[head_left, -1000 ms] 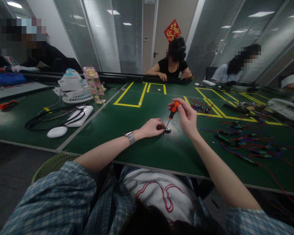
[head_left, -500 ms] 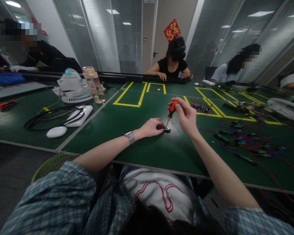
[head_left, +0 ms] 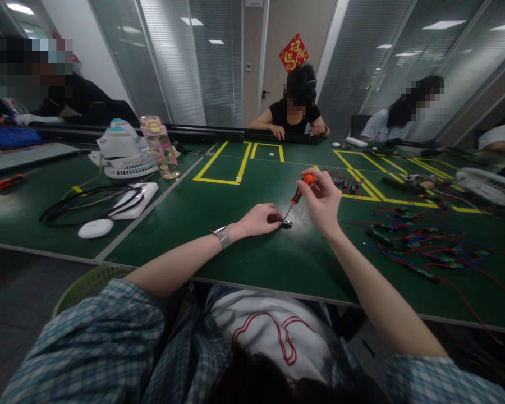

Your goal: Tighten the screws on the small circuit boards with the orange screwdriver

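In front of me on the green table [head_left: 252, 258], my left hand [head_left: 258, 219] is closed on a small dark part [head_left: 286, 224] with a shiny metallic end, pressed low to the surface. Its exact kind is too small to make out. My right hand [head_left: 325, 201] grips the orange and black handle of a screwdriver [head_left: 297, 196] between thumb and fingers. The thin shaft slants down to the left, and its tip meets the small part beside my left fingertips. Whether the tip sits in a screw cannot be seen.
Bundles of red and blue wires with small boards [head_left: 421, 241] lie to the right. Left are a white fan [head_left: 122, 151], a bottle [head_left: 160, 148], black cable [head_left: 67, 210] and a white mouse [head_left: 95, 228]. Yellow tape [head_left: 216, 180] marks the table. A person [head_left: 297, 112] sits opposite.
My right hand has shifted slightly right, and the screwdriver leans more to the right than before. The left hand keeps its hold on the small part.
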Motion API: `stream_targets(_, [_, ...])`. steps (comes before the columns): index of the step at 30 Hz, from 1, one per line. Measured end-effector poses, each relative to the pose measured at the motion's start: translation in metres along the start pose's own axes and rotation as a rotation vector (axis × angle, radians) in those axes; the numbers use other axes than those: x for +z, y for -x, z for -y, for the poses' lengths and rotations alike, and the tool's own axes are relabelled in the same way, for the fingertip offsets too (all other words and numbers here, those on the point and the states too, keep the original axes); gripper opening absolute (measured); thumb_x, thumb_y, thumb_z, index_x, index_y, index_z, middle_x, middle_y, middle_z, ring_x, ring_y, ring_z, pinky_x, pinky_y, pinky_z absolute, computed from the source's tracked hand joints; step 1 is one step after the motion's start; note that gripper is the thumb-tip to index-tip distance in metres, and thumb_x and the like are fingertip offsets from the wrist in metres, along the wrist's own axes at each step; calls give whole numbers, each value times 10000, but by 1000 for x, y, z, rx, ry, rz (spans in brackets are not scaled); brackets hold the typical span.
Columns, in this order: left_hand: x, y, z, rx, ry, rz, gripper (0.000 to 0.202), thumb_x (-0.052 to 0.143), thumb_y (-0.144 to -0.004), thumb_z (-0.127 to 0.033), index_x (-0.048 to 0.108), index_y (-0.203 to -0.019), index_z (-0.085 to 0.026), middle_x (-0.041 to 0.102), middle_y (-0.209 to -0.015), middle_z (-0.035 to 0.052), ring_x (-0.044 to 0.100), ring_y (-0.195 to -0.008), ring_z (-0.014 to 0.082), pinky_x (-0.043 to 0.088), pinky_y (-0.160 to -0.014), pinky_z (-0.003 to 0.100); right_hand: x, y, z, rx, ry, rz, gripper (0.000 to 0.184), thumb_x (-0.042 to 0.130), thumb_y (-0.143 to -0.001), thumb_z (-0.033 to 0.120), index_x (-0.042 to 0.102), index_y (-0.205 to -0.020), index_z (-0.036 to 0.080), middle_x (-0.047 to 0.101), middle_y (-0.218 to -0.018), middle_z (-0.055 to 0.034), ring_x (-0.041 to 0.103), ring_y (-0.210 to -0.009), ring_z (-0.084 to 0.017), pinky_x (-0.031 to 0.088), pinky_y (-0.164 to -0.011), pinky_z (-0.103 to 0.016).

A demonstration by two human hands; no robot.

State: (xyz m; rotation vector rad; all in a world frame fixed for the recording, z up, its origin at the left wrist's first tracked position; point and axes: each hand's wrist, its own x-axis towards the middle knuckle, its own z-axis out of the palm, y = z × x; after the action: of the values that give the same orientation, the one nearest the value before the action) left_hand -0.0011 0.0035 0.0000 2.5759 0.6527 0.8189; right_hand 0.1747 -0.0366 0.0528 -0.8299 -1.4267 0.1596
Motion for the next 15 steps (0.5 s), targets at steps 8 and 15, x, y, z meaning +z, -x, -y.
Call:
stream_targets(8, [-1,0,-1,-10,8,10,138,635,-852,-201,747,-903,-139,668,-905,53,629,-781,137,474,-705,228,1,2,-1,12,19,-52,171,713,-809,298,642,-953,238,543,-879,5,573,-758,-120,515,-674,-263])
stream_targets(15, [-2,1,-2,-17,-6,25,158,622,-881,-230,745,-936,-148,676,-933,60,636,-824,150,482,-760,246,3,7,4,67,-120,74,231,621,-885,296,601,-1113,264,661,-926,-8,685,-699,-126,588,-670,-292])
